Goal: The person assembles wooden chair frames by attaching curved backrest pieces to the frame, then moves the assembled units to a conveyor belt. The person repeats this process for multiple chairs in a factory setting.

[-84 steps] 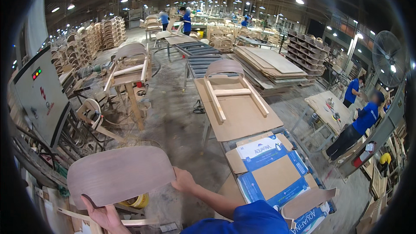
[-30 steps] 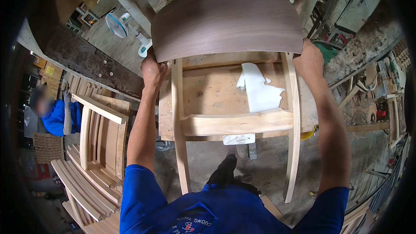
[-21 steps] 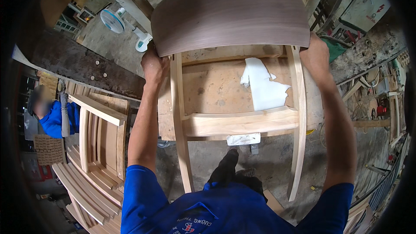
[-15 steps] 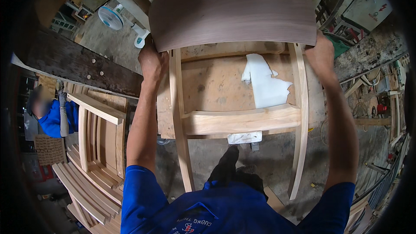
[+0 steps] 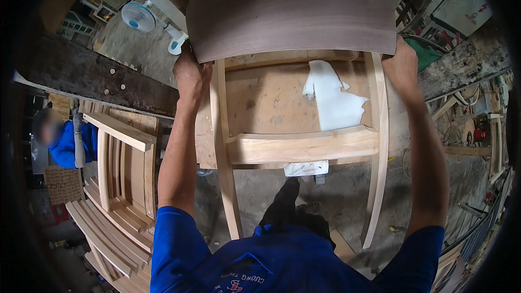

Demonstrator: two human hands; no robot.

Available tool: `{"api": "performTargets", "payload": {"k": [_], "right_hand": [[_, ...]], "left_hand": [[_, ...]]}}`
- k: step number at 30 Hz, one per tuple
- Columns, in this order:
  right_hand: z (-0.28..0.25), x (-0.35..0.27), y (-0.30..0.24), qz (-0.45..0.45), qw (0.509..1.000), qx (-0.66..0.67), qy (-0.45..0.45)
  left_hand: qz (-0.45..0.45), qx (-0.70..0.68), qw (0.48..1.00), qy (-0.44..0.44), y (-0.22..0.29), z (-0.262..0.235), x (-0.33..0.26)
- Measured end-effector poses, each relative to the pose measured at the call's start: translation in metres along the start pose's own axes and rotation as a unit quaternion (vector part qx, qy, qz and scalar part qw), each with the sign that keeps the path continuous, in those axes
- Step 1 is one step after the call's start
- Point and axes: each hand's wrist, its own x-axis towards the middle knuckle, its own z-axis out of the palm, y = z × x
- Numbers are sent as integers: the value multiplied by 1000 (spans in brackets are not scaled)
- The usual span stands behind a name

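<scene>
Both arms reach up: left hand [image 5: 191, 74] and right hand [image 5: 401, 66] each close their grip on the dark curved plywood backrest [image 5: 290, 8] atop the pale wooden chair frame [image 5: 301, 144], over the desk [image 5: 260, 103]; open floor [image 5: 347, 195] lies below.

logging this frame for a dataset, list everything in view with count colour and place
curved panel: 1, dark brown, top centre, gripped at both lower corners
chair frame: 1, pale bare wood, centre, under the panel
white cloth: 1, white, on the workbench inside the frame
workbench: 1, tan, behind the frame
fan: 1, white and blue, upper left
stacked frames: several, pale wood, lower left
co-worker: 1, blue top, far left
left hand: 1, on the panel's left corner
right hand: 1, on the panel's right corner
</scene>
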Motion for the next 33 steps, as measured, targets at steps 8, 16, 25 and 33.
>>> {"api": "performTargets", "payload": {"k": [8,16,25,33], "right_hand": [[0,2,1,-16,1000,14,-12],[12,5,15,-11,999,-33,-24],[24,25,24,-36,999,-38,-1],[33,38,26,-49,999,4,12]], "left_hand": [[12,41,999,12,-8,3,-6],[2,57,998,-26,-1,3,-6],[36,45,998,6,-5,18,-5],[27,43,998,28,-3,22,-5]]}}
